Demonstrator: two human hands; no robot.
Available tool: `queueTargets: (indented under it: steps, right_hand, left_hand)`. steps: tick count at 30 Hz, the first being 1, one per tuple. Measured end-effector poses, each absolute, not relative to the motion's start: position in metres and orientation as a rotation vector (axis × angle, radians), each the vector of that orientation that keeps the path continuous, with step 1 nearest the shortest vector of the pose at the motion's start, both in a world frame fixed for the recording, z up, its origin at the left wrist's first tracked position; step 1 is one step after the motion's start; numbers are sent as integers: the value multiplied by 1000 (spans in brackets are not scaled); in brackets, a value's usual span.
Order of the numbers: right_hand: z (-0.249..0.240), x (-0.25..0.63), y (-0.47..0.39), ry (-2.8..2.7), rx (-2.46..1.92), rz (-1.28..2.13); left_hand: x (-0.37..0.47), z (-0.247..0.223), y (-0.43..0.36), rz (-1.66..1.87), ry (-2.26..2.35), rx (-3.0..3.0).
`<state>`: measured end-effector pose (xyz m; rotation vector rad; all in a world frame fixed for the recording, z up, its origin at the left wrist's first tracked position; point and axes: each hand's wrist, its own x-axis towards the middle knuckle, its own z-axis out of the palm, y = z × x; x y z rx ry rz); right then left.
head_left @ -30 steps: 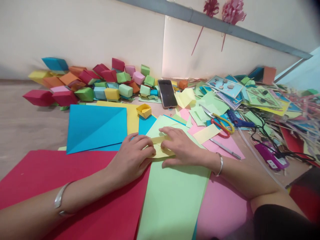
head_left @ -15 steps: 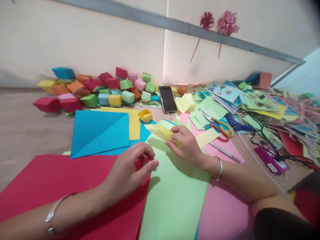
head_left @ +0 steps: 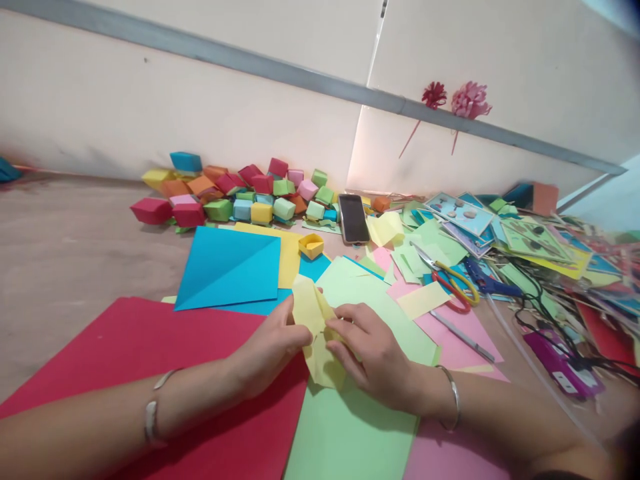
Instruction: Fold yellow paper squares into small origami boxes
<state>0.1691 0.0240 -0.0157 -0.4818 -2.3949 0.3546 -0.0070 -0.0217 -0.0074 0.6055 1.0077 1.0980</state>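
A creased, pale yellow paper [head_left: 316,353] is held up between my two hands, above a light green sheet [head_left: 350,433]. My left hand [head_left: 273,343] pinches its left edge, with the thumb on the near face. On the right side, the fingers of my right hand [head_left: 373,353] grip the paper's folded edge. A red sheet [head_left: 200,353] lies under my left forearm. Beyond the hands sits a small open yellow paper box [head_left: 311,246], beside a folded blue paper [head_left: 233,267].
Colourful paper boxes [head_left: 219,210] and a phone [head_left: 353,219] are near the wall. To the right are scissors [head_left: 453,283], a cutter [head_left: 464,337], a blue glue gun [head_left: 493,280], a purple power strip [head_left: 563,363] with cables and paper scraps.
My left hand has moved to the yellow paper and taken hold of its left side. The paper is now opened out and more upright. The view has shifted, so the background sits lower and further right.
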Motion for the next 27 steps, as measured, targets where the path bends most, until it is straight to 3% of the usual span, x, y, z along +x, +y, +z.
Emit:
queueTargets:
  steps: [4, 11, 27]
  right_hand:
    - [-24, 168, 30, -2311, -577, 436]
    - [-21, 166, 34, -2159, -916, 972]
    - [-27, 166, 28, -2335, -621, 593]
  left_hand:
    - [-7, -9, -21, 1065, 1150, 628]
    - [-8, -15, -21, 984, 1233, 744]
    - [-11, -14, -17, 934, 1433, 1077]
